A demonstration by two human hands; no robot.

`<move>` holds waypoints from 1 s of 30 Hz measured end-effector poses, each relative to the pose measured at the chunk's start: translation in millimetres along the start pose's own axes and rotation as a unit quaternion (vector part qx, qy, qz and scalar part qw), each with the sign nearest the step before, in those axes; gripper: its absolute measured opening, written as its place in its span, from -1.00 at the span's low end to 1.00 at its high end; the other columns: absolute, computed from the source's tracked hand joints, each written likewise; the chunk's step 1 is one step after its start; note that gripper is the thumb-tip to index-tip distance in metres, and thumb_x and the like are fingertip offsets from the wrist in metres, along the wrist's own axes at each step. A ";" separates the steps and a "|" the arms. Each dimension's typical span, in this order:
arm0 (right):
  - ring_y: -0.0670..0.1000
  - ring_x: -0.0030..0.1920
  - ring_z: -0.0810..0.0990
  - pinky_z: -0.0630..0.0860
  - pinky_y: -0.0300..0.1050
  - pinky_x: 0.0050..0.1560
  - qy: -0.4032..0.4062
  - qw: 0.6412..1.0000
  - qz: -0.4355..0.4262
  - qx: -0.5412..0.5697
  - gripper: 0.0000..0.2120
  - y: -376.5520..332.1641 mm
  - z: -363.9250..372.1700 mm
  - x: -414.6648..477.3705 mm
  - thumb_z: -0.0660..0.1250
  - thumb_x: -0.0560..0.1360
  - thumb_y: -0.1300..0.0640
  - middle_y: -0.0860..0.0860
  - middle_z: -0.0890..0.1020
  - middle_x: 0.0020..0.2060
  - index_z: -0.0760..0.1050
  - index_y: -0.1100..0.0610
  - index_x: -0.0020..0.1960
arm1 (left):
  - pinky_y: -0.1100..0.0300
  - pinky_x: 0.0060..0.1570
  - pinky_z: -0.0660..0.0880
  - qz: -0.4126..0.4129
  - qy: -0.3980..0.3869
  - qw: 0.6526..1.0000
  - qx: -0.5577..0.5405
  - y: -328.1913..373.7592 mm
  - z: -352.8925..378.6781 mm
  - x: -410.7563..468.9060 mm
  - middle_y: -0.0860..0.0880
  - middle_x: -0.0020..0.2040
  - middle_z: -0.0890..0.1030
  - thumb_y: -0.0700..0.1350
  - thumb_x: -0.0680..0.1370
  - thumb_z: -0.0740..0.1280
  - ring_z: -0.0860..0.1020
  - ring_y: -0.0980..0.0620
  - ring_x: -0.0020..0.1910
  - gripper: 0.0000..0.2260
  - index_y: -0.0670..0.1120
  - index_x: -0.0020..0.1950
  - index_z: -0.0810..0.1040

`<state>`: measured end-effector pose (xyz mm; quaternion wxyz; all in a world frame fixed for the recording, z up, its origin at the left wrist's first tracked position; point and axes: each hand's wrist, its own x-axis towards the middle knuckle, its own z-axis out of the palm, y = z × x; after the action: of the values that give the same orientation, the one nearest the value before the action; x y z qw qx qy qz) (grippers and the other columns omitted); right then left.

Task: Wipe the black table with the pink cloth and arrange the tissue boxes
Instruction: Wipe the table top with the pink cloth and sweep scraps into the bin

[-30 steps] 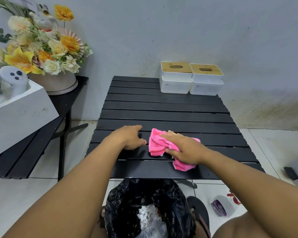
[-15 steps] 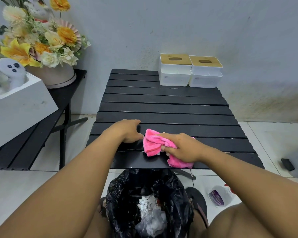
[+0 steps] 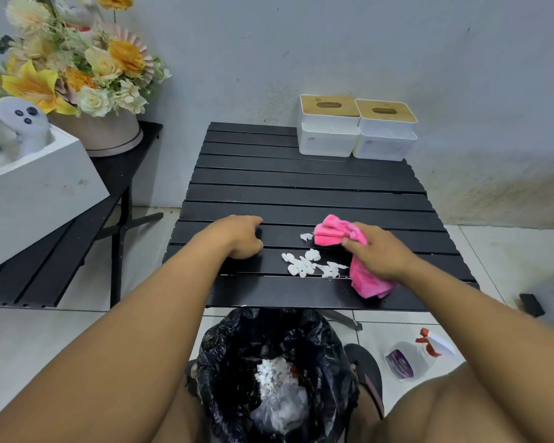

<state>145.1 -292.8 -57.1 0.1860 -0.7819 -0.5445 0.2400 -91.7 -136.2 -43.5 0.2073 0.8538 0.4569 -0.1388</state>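
Pink cloth (image 3: 343,233) is now sitting right of centre on the black slatted surface (image 3: 301,180). A moment ago it was bunched just beside your left hand (image 3: 240,236), and you have dragged it away to the right. That sweep is exposing a scatter of white scraps (image 3: 304,265) between your two hands, near the front edge. So the wiping is only partly done, and the crumbs are still waiting to be pushed off, likely into the black bin bag (image 3: 269,362) standing open just below that edge. Your right hand (image 3: 378,254) is gripping the cloth across its middle, thumb and fingers curled round the folds. Your left hand is resting on the slats with its fingers curled under, and nothing is showing inside it. The cloth's long axis is running diagonally. Its far end is pointing up and left toward the middle of the surface, and its near end is trailing down to the right, close to the front edge. You are leading with the far end, which is touching the nearest scrap. The two tissue boxes (image 3: 328,132) are standing side by side and touching at the far right corner against the wall. Their slots are lying left to right, and they are looking already arranged.
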 end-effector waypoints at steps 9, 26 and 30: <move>0.01 0.03 0.58 0.47 -0.04 0.10 -0.038 0.998 -0.052 0.007 -0.79 -38.1 30.0 -14.4 0.21 0.61 -0.05 -0.12 0.65 0.03 0.51 -0.10 0.22 | 0.03 0.29 0.41 0.029 -0.003 0.999 0.045 -5.8 0.1 -5.6 -0.03 0.43 0.44 -0.14 0.58 0.23 0.41 -0.11 0.37 -0.54 0.06 0.49 0.34; -0.07 -0.09 0.60 0.53 0.00 0.03 -0.156 0.977 -0.143 -0.026 -0.81 -67.0 49.9 -47.8 0.21 0.60 -0.13 -0.14 0.66 -0.08 0.48 -0.14 0.16 | 0.04 0.35 0.35 0.051 0.002 0.997 0.060 -12.3 0.2 -10.2 -0.03 0.48 0.38 -0.15 0.58 0.25 0.36 -0.12 0.42 -0.48 0.09 0.53 0.28; -0.06 -0.09 0.62 0.56 0.04 0.04 -0.189 0.969 -0.158 -0.001 -0.88 -73.6 36.1 -46.3 0.24 0.60 -0.07 -0.14 0.66 -0.09 0.52 -0.13 0.09 | 0.03 0.36 0.34 0.056 0.002 0.996 0.062 -11.4 -0.5 -12.4 -0.03 0.48 0.38 -0.15 0.58 0.24 0.36 -0.12 0.42 -0.50 0.07 0.52 0.29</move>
<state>54.6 -310.5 -37.9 0.1146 -0.6270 -0.6864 0.3502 -108.0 -139.3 -40.4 0.1600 0.8896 0.3993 -0.1533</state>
